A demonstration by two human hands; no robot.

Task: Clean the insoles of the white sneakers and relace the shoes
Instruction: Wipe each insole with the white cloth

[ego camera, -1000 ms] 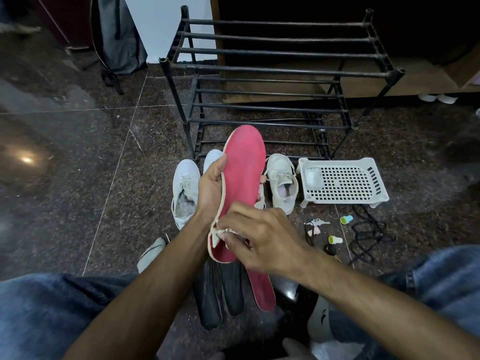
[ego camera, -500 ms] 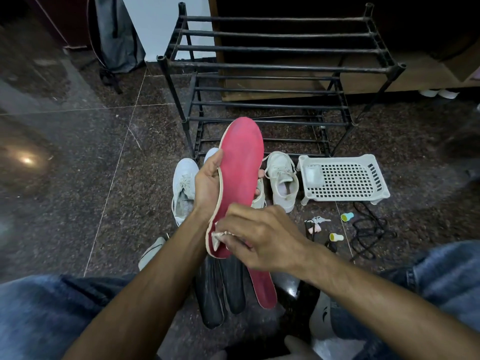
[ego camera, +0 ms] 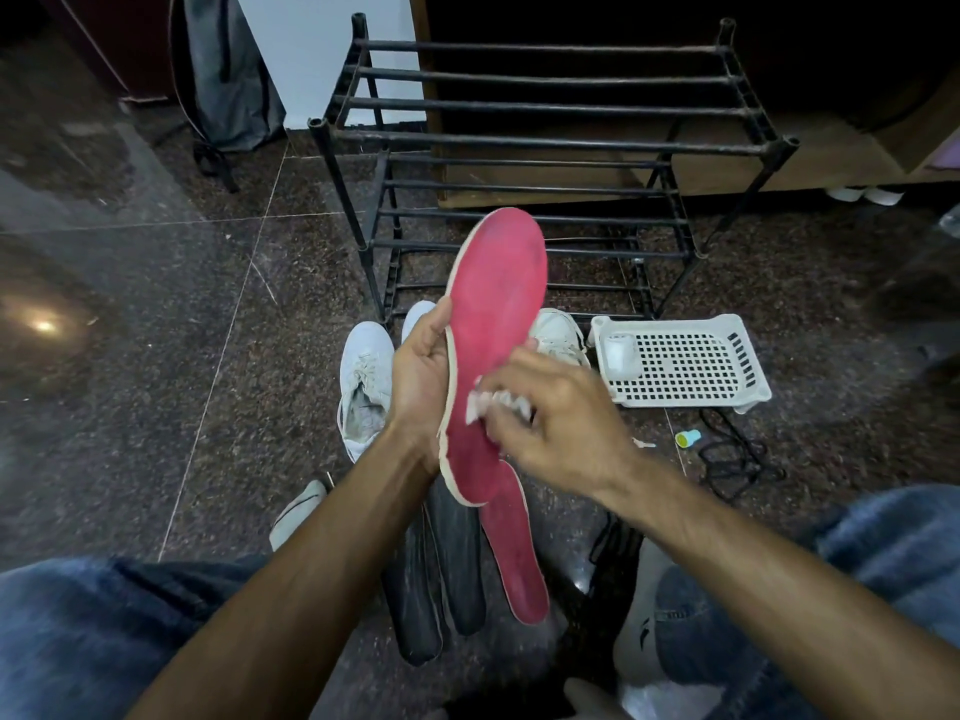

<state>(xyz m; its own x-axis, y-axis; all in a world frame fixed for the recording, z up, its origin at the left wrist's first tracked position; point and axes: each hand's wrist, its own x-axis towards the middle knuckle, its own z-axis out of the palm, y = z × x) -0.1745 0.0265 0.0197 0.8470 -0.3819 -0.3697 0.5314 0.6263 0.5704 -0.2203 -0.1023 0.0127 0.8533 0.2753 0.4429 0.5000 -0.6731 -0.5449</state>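
The left hand (ego camera: 421, 371) grips a red insole (ego camera: 496, 324) by its left edge, thumb on the red face and fingers curled behind it, holding it nearly upright above the floor (ego camera: 156, 314) with its toe end pointing up toward the black metal shoe rack (ego camera: 550, 142). The right hand (ego camera: 561, 413), blurred, pinches a small white cloth (ego camera: 493, 402) in its curled fingers and presses it against the red face around the middle of the insole. Below the held insole, a second red insole (ego camera: 514, 558) lies flat on the floor, just beside two dark insoles (ego camera: 441, 563) lying side by side. Behind the hands, white sneakers stand on the floor in front of the rack: one (ego camera: 363, 376) to the left of the left hand, another (ego camera: 558, 330) partly hidden behind the held insole. To the right sits a white perforated plastic tray (ego camera: 685, 361), with a tangle of black laces (ego camera: 737, 459) on the floor near it. Blue jeans (ego camera: 78, 631) fill the lower corners.
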